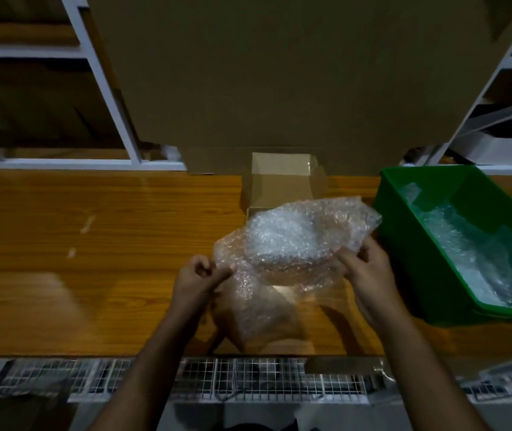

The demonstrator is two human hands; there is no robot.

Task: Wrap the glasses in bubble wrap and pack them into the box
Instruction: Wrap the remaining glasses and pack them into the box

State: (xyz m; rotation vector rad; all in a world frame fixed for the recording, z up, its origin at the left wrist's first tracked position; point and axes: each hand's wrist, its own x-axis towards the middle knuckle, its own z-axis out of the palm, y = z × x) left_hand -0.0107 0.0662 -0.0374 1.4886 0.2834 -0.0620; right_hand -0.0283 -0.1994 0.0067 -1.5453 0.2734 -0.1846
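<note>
A crumpled sheet of clear bubble wrap (292,244) is held above the wooden table (108,244), bulging around something I cannot make out. My left hand (200,275) pinches its left edge with curled fingers. My right hand (365,269) grips its right edge near the green bin. Behind the wrap stands a small open cardboard box (282,181), partly hidden by it. No glass is plainly visible.
A green plastic bin (404,194) with more bubble wrap (466,244) inside sits at the right. A large cardboard sheet (279,73) leans upright behind the small box. White metal shelving (105,82) stands at the back. A wire grid (248,377) runs below the table's front edge.
</note>
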